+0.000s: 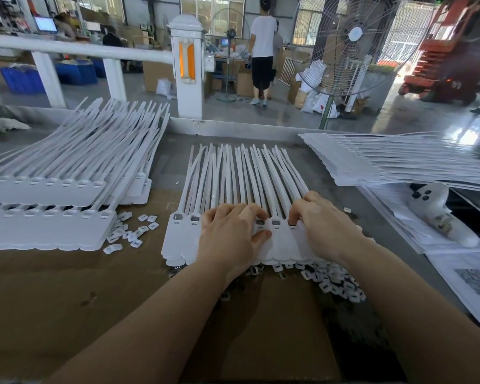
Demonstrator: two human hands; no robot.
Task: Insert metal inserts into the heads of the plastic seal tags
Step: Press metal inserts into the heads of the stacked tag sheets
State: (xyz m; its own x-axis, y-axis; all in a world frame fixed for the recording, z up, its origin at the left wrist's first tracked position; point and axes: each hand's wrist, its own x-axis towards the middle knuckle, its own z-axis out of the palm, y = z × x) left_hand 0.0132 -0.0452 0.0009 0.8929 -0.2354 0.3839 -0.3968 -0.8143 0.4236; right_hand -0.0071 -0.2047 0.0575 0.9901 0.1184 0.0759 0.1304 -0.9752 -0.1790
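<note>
A strip of joined white plastic seal tags [178, 242] lies in front of me on brown cardboard, tails pointing away. Several of its heads hold grey metal inserts [178, 217]. My left hand [227, 234] rests on the middle of the strip, thumb pressing beside a head. My right hand [320, 223] sits at the strip's right end, fingertips curled down onto a head; whether an insert is under them is hidden. A heap of loose inserts [333, 281] lies just below the strip, near my right wrist.
Stacked tag strips [47, 200] fill the left side, with small loose pieces [130, 231] scattered beside them. More tag sheets [399, 159] lie at the right, over papers and a white bottle [438, 214]. A standing fan [352, 42] and a person [262, 51] are beyond the table.
</note>
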